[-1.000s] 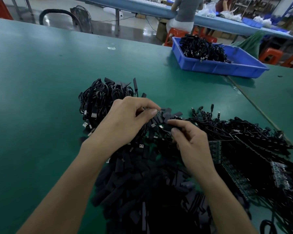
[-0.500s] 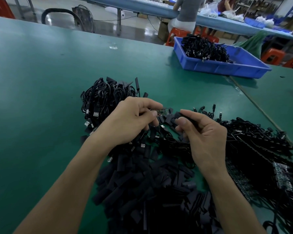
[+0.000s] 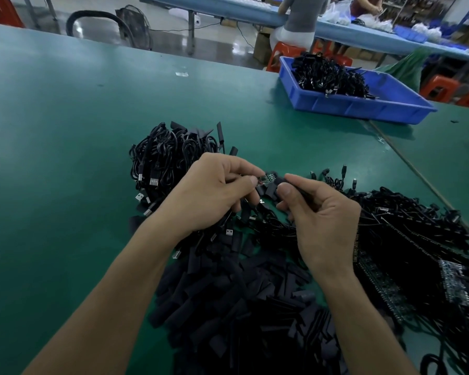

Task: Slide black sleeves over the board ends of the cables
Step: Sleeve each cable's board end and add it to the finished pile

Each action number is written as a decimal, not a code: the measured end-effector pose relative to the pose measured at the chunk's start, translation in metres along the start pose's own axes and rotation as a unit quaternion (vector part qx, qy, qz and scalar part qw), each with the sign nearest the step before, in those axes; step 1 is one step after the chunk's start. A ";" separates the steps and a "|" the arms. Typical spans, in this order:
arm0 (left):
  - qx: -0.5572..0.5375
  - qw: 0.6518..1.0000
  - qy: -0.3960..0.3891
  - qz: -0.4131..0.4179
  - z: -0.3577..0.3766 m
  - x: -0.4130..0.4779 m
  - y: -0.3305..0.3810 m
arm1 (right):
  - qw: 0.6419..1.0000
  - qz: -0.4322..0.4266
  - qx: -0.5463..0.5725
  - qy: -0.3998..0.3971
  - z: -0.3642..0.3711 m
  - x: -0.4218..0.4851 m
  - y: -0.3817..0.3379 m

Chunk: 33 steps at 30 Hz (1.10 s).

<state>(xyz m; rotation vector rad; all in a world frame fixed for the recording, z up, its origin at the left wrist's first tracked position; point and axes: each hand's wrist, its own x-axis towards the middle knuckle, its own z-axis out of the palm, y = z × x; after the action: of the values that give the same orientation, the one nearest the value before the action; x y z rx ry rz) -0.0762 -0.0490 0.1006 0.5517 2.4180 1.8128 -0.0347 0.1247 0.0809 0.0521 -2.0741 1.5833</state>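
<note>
Head view: over the green desk (image 3: 65, 158), the left hand (image 3: 214, 193) pinches the small green board (image 3: 267, 177) at a cable's end between thumb and forefinger. The right hand (image 3: 322, 217) pinches a black sleeve (image 3: 280, 181) with curled fingers, its open end at the board's right edge; whether it already overlaps the board cannot be told. The two hands are close together, not touching. Below them lies a heap of loose sleeves (image 3: 241, 307). Coiled cables (image 3: 168, 155) lie behind the left hand, and more cables with boards (image 3: 417, 239) spread out on the right. A blue tray (image 3: 363, 106) holding cables stands further back.
</note>
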 end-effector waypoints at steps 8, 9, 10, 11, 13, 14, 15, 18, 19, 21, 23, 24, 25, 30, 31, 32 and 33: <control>-0.002 1.000 -0.006 0.002 -0.001 -0.001 0.001 | 1.000 0.013 0.010 -0.022 0.000 0.000 -0.001; -0.002 1.000 -0.007 0.000 -0.001 -0.001 0.000 | 0.999 0.016 0.011 -0.027 -0.001 0.001 -0.001; -0.001 1.000 -0.008 -0.001 -0.002 -0.001 0.000 | 0.999 0.017 0.010 -0.033 -0.001 0.002 -0.001; 0.001 1.000 -0.011 -0.002 -0.002 -0.001 -0.001 | 0.999 0.017 0.008 -0.043 -0.003 0.003 -0.001; 0.008 1.000 -0.023 -0.001 -0.005 -0.001 -0.001 | 0.997 0.020 0.003 -0.073 -0.007 0.007 0.000; 0.012 0.999 -0.031 -0.001 -0.006 -0.001 -0.002 | 0.995 0.024 0.000 -0.095 -0.009 0.010 0.000; 0.013 0.999 -0.040 -0.001 -0.007 -0.001 -0.003 | 0.992 0.030 -0.002 -0.122 -0.012 0.013 -0.001; 0.001 0.997 -0.073 -0.007 -0.009 -0.002 -0.004 | 0.979 0.043 0.009 -0.201 -0.021 0.022 -0.002; -0.007 0.997 -0.082 -0.007 -0.009 -0.002 -0.004 | 0.974 0.043 0.013 -0.221 -0.023 0.025 -0.003; -0.020 0.995 -0.094 -0.004 -0.008 -0.002 -0.005 | 0.967 0.039 0.019 -0.253 -0.026 0.029 -0.004; -0.026 0.995 -0.099 -0.005 -0.007 -0.001 -0.007 | 0.965 0.035 0.020 -0.261 -0.025 0.030 -0.004; -0.026 0.995 -0.099 -0.005 -0.007 0.000 -0.008 | 0.966 0.029 0.016 -0.256 -0.025 0.029 -0.003; -0.025 0.995 -0.096 -0.003 -0.006 0.001 -0.009 | 0.968 0.020 0.012 -0.248 -0.024 0.029 -0.003; -0.007 0.998 -0.057 -0.006 -0.005 0.002 -0.012 | 0.978 -0.009 0.003 -0.210 -0.021 0.023 0.000; 0.012 0.999 -0.038 -0.011 -0.004 0.002 -0.013 | 0.980 -0.012 0.001 -0.201 -0.022 0.023 0.001; 0.040 0.999 -0.018 -0.017 -0.003 0.002 -0.014 | 0.981 -0.013 0.002 -0.191 -0.022 0.023 0.002; 0.068 0.997 -0.002 -0.024 -0.003 0.002 -0.014 | 0.983 -0.012 0.003 -0.183 -0.023 0.023 0.002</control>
<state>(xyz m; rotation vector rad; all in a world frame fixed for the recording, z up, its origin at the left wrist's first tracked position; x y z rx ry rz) -0.0820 -0.0541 0.0889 0.5011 2.5416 1.6365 -0.0463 0.1523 0.0924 0.3982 -2.3309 1.6639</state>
